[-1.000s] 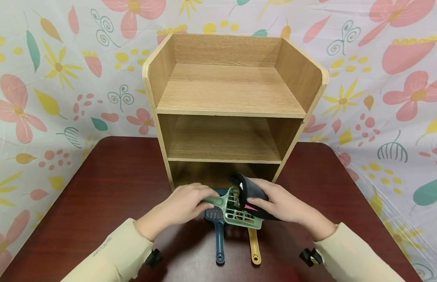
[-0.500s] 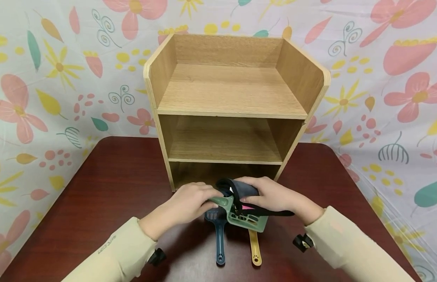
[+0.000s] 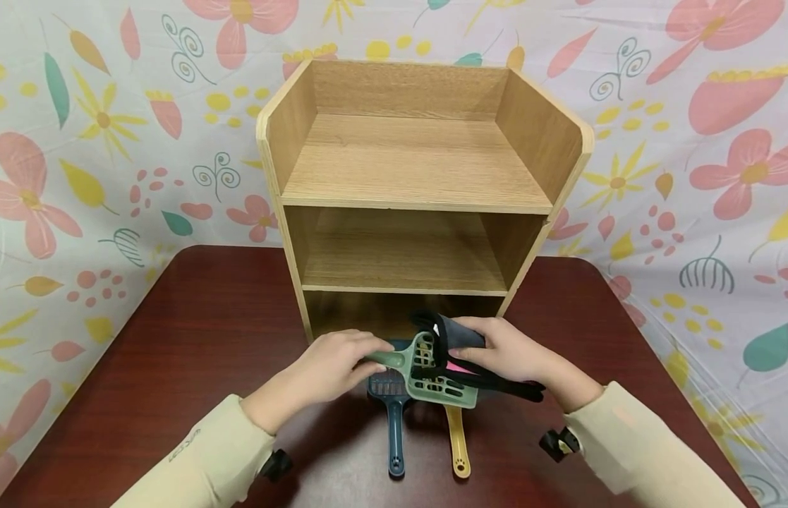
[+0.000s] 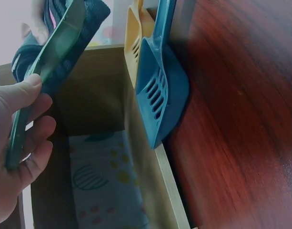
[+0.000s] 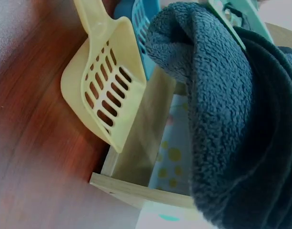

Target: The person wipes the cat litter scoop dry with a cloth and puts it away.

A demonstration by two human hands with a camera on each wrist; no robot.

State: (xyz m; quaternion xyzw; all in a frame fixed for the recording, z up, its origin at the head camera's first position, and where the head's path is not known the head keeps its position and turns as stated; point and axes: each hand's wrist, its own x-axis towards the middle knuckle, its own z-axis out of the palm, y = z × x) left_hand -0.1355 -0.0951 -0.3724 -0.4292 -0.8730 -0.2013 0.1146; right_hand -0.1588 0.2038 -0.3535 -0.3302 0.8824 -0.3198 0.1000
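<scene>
My left hand [image 3: 336, 363] pinches the handle of a green slotted litter scoop [image 3: 416, 386] between thumb and fingers, holding it raised in front of the shelf. A dark blue-grey cloth [image 3: 465, 333] with black edging and a pink patch is gripped by my right hand [image 3: 506, 351]. The cloth lies folded over the scoop's right part, hiding some of its slots. Beneath are a blue litter scoop [image 3: 396, 423] and a yellow litter scoop [image 3: 458, 441], handles toward me. In the right wrist view the yellow scoop's slotted head [image 5: 126, 62] shows fully, while the cloth hides my right hand.
A wooden shelf unit [image 3: 415, 155] stands on the dark red table [image 3: 228, 310], just behind the scoops. Their heads lie at its lower front edge [image 4: 172, 183]. A flower-patterned backdrop [image 3: 146, 106] hangs behind and on both sides.
The cloth went left over the green scoop at half a second ago and is now back to the right, uncovering slots. The green scoop shifted slightly right, then back. The other scoops stayed put.
</scene>
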